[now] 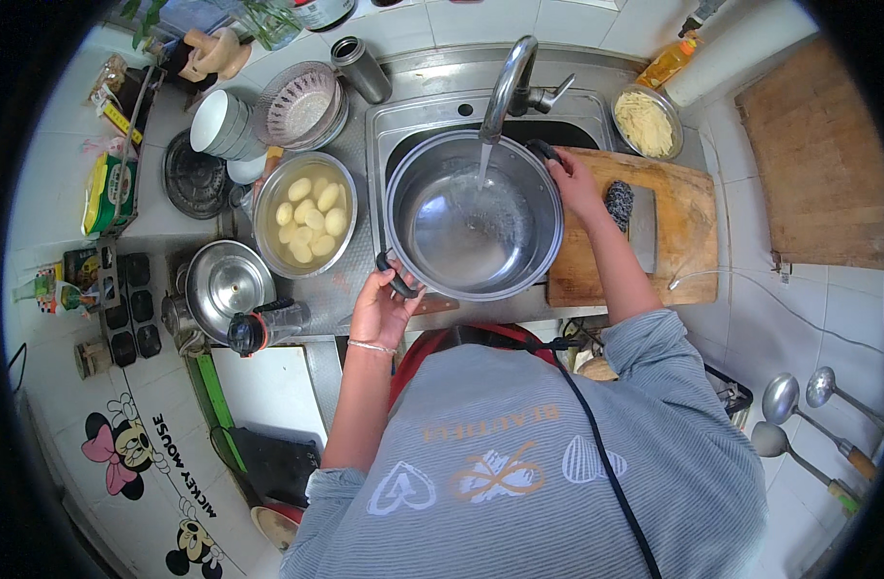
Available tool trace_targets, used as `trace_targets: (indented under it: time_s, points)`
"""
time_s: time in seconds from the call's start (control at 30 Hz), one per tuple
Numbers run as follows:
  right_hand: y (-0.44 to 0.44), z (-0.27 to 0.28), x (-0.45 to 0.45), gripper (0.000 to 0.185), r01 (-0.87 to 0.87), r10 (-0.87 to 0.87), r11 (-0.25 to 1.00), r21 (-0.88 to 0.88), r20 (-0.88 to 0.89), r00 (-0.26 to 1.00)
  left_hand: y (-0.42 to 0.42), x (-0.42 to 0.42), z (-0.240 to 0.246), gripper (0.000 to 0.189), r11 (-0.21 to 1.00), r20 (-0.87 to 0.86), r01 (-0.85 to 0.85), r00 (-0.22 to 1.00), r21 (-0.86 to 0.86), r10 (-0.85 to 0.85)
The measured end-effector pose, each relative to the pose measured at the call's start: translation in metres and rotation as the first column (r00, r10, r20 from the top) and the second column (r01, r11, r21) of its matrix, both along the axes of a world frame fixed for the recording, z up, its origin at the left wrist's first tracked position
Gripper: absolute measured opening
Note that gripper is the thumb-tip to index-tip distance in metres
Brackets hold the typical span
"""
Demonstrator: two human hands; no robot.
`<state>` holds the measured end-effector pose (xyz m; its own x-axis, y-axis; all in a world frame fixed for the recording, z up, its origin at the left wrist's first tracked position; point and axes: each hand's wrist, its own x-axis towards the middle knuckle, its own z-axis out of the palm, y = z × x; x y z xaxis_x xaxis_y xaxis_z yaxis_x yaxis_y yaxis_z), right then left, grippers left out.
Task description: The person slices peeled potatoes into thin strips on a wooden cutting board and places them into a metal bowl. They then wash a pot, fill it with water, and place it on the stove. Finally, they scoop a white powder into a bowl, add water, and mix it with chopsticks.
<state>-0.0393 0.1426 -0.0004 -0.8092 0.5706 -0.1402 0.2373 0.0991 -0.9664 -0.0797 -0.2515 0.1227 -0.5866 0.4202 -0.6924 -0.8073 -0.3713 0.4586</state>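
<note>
A large stainless steel pot (474, 217) sits over the sink (380, 127), with water running into it from the chrome faucet (507, 90). My left hand (388, 300) holds the black handle at the pot's lower left. My right hand (576, 181) grips the other black handle at the upper right. To the left stands a metal bowl of peeled potatoes (310, 221) in water. At the right a cleaver (643, 230) with a dark patterned handle lies on a wooden cutting board (681, 210). Behind the board is a bowl of pale cut strips (643, 124).
Stacked bowls (217, 123), patterned baskets (297, 105) and a steel tumbler (361, 69) crowd the back left. A metal lid (230, 289) and a clear bottle (283, 322) lie nearer. A yellow soap bottle (665, 64) stands at back right; ladles (781, 398) hang at right.
</note>
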Motion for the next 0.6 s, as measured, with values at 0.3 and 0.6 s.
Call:
trace_targets:
  time_s: [0.3,0.6]
  points:
    - [-0.006,0.039,-0.006,0.046,-0.016,0.017,0.989,-0.147,-0.001,1.000,-0.008,-0.004,-0.014,0.012,0.998,-0.062,0.054,0.996,-0.041,-0.056]
    - [-0.005,0.035,-0.019,0.051,-0.057,0.060,0.992,-0.109,0.029,0.998,0.003,-0.030,-0.020,0.008,0.986,-0.111,0.105,0.987,-0.129,-0.120]
